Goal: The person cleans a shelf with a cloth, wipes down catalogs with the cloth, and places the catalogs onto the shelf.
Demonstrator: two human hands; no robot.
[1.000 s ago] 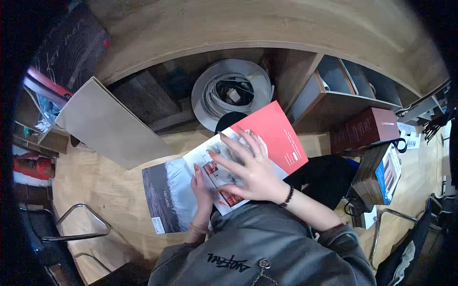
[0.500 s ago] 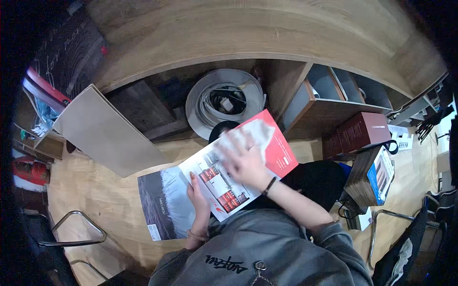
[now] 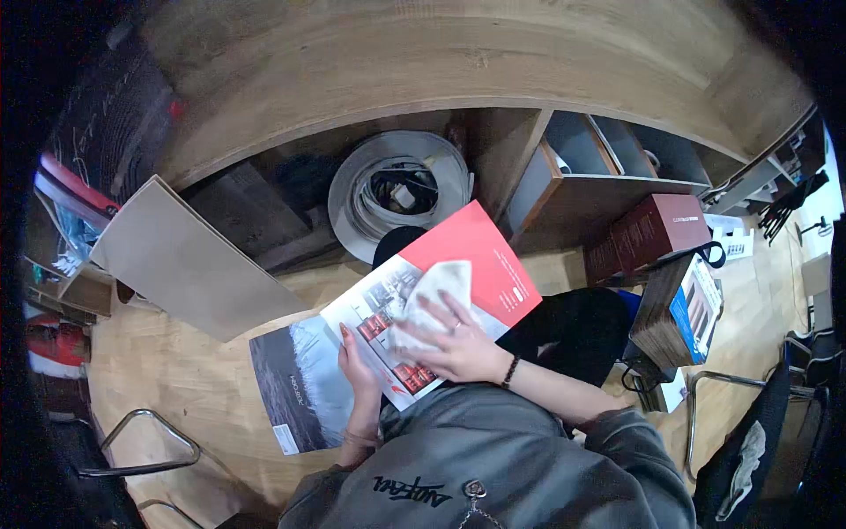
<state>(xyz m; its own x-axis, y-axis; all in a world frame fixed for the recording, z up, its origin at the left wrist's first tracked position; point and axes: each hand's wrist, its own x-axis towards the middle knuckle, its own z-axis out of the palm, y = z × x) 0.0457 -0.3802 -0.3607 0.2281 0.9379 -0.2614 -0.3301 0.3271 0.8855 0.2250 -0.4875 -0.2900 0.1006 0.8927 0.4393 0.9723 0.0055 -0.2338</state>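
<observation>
Wood floor [image 3: 176, 361], visible left between far board [image 3: 194, 264] and near chair [image 3: 146, 413]. Red-white brochure [image 3: 489, 269] on lap [image 3: 573, 339]; left, grey cover [image 3: 286, 375] lettered PERFORM juts over floor. Left hand [image 3: 361, 375] clamped on brochure's left edge. Right hand [image 3: 460, 351], fingers apart, flat over cloth [image 3: 448, 284] on brochure.

A dark grey sweatshirt [image 3: 546, 450] is bearing black script lettering [image 3: 410, 490], a round metal fitting [image 3: 475, 488] and a chain [image 3: 482, 515]; black trousers [image 3: 577, 335] are showing beyond. The right hand [image 3: 465, 351] is sporting a dark beaded bracelet [image 3: 511, 370] and a ring [image 3: 457, 324]; the left hand [image 3: 357, 366], seemingly, a thin wristband [image 3: 360, 438].
</observation>
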